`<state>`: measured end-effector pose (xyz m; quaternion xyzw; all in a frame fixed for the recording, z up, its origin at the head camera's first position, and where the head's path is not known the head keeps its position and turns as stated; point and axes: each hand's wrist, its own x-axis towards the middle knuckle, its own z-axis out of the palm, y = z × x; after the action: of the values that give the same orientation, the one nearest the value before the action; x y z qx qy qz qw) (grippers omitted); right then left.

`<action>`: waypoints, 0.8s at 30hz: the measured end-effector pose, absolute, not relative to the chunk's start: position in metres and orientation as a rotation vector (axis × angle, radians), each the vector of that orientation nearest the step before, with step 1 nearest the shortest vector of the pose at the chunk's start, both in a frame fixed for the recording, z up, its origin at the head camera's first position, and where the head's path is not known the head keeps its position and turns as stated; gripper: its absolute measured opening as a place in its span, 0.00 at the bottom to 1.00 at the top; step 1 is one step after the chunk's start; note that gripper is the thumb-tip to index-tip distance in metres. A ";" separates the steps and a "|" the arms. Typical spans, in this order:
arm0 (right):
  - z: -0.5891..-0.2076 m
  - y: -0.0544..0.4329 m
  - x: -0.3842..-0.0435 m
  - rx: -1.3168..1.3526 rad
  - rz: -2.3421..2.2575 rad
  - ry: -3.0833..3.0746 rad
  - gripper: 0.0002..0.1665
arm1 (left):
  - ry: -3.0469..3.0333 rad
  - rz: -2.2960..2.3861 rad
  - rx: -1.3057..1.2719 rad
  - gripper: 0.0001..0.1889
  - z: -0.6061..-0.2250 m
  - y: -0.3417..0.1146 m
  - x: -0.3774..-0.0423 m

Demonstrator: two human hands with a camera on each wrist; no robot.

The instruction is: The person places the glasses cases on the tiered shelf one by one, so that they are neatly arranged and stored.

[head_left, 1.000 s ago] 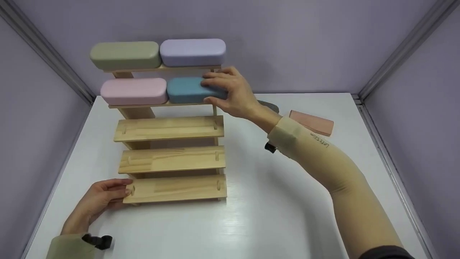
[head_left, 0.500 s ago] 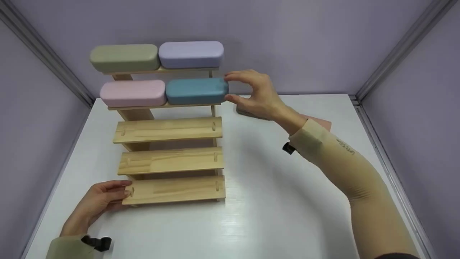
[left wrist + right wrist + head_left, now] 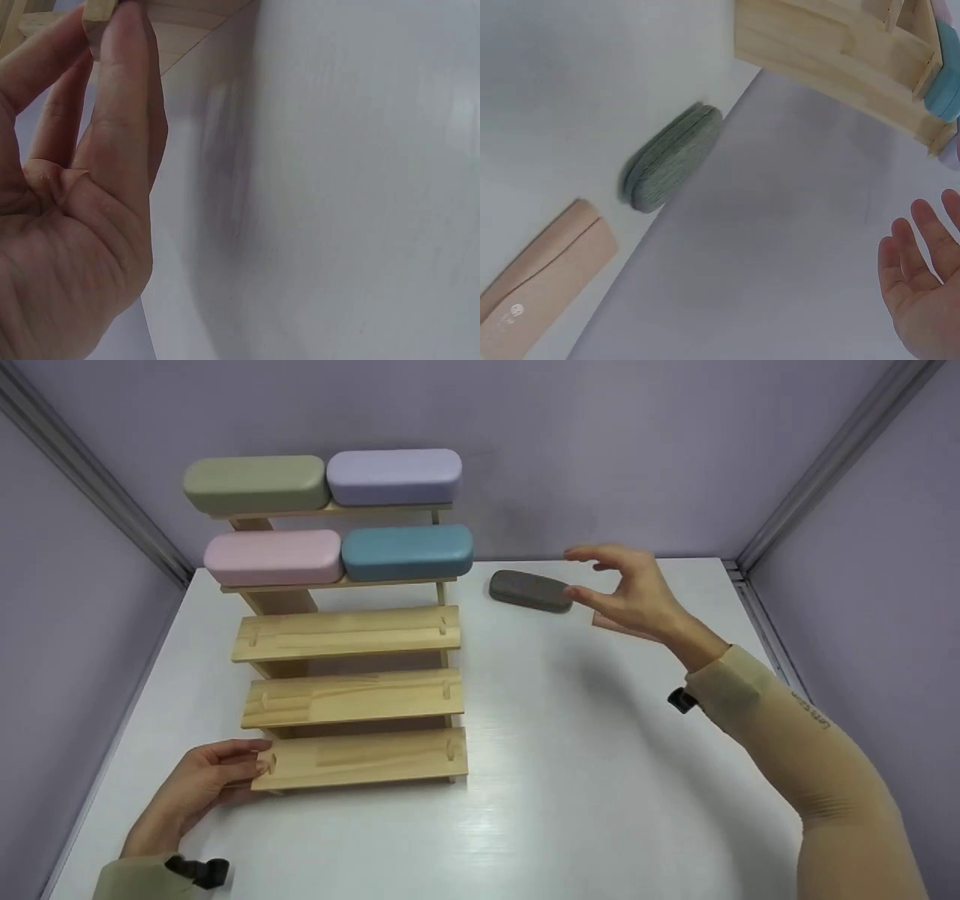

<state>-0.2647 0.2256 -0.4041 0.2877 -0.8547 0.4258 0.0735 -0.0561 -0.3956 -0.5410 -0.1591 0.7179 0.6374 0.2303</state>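
A five-step wooden display rack stands on the left of the table. My left hand pinches the left end of its bottom shelf, and the left wrist view shows thumb and fingers on the wood's edge. On the second shelf from the top sit a pink glasses case and a blue glasses case, side by side. My right hand is in the air right of the rack, fingers spread and holding nothing. Nearest it lie a dark grey glasses case and a salmon folding case, partly covered by the hand in the head view.
A green glasses case and a lavender glasses case fill the top shelf. The three lower shelves show bare wood. Pale walls close in the white table at the back and both sides.
My right hand has let go of the blue glasses case and moved right and slightly down, uncovering the grey case. The left hand stays on the rack.
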 end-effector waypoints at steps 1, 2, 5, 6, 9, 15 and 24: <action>-0.408 0.233 -0.264 0.837 1.270 -2.580 0.28 | 1.971 1.754 -0.446 0.15 -0.541 -0.395 -0.056; -0.413 0.241 -0.264 0.806 1.266 -2.593 0.29 | 1.967 1.754 -0.453 0.15 -0.542 -0.395 -0.055; -0.427 0.266 -0.264 0.715 1.233 -2.636 0.29 | 1.960 1.757 -0.460 0.15 -0.542 -0.395 -0.055; -0.433 0.274 -0.265 0.682 1.217 -2.653 0.29 | 1.957 1.759 -0.458 0.15 -0.542 -0.396 -0.055; -0.450 0.297 -0.268 0.598 1.173 -2.702 0.30 | 1.948 1.767 -0.454 0.15 -0.542 -0.396 -0.055; -0.486 0.339 -0.268 0.487 1.124 -2.762 0.29 | 1.928 1.790 -0.427 0.16 -0.542 -0.396 -0.054; -0.525 0.380 -0.275 0.352 0.895 -2.950 0.34 | 1.946 1.785 -0.423 0.16 -0.542 -0.396 -0.055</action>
<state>-0.2754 0.3796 -0.5245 0.1135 -0.9505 0.2885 0.0191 -0.0548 -0.3964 -0.5425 -0.1540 0.7078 0.6493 0.2317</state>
